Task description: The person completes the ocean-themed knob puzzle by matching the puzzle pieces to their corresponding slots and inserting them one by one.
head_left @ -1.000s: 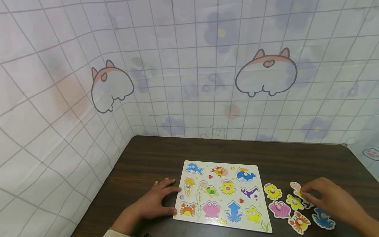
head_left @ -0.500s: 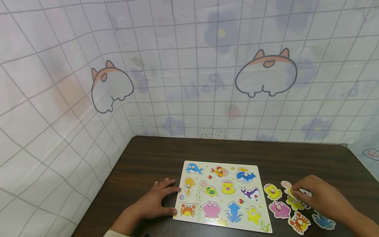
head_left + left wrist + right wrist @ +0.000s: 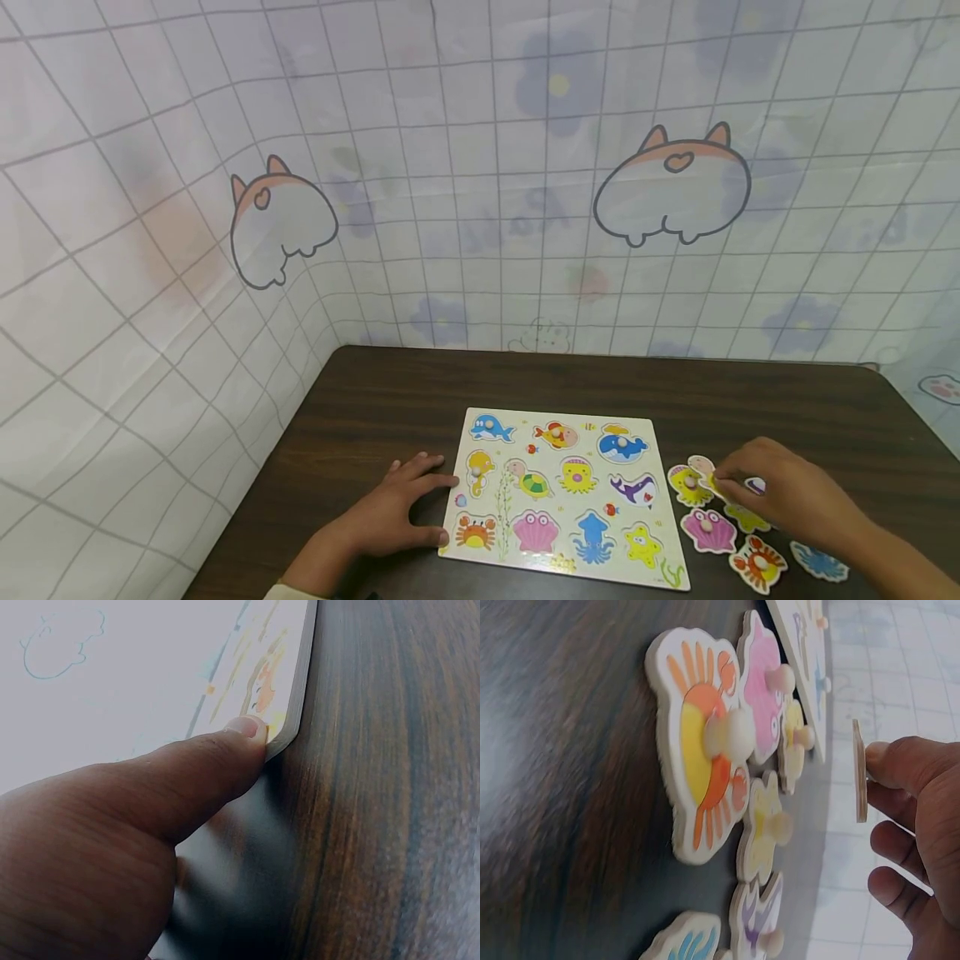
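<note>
The pink-headed piece (image 3: pixel 701 465) is pinched by the right hand (image 3: pixel 783 493), just off the right edge of the board (image 3: pixel 553 455) (the piece's long axis is partly masked). The board's near-left corner is touched by the left hand (image 3: pixel 392 510), its fingers spread.

Loose pieces (image 3: pixel 708 531) right of board (image 3: pixel 566 502), on table (image 3: pixel 390 392)
</note>
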Available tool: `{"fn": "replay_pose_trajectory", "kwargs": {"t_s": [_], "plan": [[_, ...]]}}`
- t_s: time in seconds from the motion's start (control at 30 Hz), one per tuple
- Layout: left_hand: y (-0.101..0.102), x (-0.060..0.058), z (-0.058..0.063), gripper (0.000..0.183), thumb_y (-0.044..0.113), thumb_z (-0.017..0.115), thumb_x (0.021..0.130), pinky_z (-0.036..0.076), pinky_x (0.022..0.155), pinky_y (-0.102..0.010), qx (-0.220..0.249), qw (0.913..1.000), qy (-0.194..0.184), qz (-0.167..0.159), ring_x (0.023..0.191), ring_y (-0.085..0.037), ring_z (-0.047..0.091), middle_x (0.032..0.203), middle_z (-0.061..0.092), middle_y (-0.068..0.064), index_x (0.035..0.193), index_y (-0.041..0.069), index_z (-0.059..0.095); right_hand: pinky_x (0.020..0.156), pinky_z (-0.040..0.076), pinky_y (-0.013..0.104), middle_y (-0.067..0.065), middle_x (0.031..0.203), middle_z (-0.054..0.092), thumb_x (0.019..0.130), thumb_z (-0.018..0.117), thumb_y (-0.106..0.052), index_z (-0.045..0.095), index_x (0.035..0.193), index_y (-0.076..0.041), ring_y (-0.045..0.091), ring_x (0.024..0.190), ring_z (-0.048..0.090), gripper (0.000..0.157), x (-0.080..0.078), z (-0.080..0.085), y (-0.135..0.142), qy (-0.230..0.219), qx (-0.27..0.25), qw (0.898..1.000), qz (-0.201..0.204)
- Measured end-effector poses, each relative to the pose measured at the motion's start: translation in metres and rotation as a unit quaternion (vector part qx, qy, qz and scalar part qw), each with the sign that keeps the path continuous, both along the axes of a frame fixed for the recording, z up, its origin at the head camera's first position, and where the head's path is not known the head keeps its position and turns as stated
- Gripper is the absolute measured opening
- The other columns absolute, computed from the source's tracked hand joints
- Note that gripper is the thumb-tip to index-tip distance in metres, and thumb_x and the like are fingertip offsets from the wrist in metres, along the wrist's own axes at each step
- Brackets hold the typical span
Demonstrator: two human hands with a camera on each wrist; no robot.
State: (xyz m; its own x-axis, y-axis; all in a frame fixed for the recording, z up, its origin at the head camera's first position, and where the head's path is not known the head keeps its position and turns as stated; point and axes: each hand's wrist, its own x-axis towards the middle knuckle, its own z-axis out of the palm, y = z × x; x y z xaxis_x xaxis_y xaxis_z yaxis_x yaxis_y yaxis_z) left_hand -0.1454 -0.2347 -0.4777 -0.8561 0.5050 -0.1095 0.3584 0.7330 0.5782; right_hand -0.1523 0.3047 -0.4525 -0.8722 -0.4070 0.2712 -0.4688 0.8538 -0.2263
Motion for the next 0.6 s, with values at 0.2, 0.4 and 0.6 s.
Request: {"fn": "replay_pose_trajectory", "kwargs": {"t_s": [0.2,0.4,0.6], "plan": [[0.001,0.0,0.0,0.069,0.052,0.079,0.087,0.007,0.119,-0.068,0.006,1.0,-0.001,-0.004,0.153,-0.041,0.018,0.163,0.034,-0.009,0.147,0.027,0.056,0.07,0.058,0.035,-0.022,0.091,0.062,0.077,0.09,-0.022,0.075,0.089,-0.035,0.007,0.087,0.061,0.023,-0.004,0.0,-0.008,0.036,0.0,0.999,0.028],[-0.001,0.0,-0.002,0.07,0.054,0.078,0.087,0.007,0.12,-0.066,-0.003,1.0,0.001,-0.002,0.154,-0.039,0.018,0.163,0.033,-0.007,0.148,0.027,0.055,0.068,0.057,0.033,-0.024,0.092,0.062,0.077,0.091,-0.021,0.074,0.09,-0.036,0.004,0.086,0.059,0.026,-0.006,-0.001,-0.015,0.046,-0.017,0.998,0.05],[-0.002,-0.001,-0.002,0.07,0.055,0.077,0.087,0.007,0.121,-0.065,-0.005,1.0,0.002,0.001,0.154,-0.038,0.017,0.164,0.033,-0.006,0.148,0.028,0.056,0.065,0.056,0.03,-0.024,0.092,0.061,0.075,0.091,-0.018,0.074,0.089,-0.035,0.001,0.085,0.058,0.028,-0.009,-0.001,-0.023,0.059,-0.033,0.995,0.072]]}}
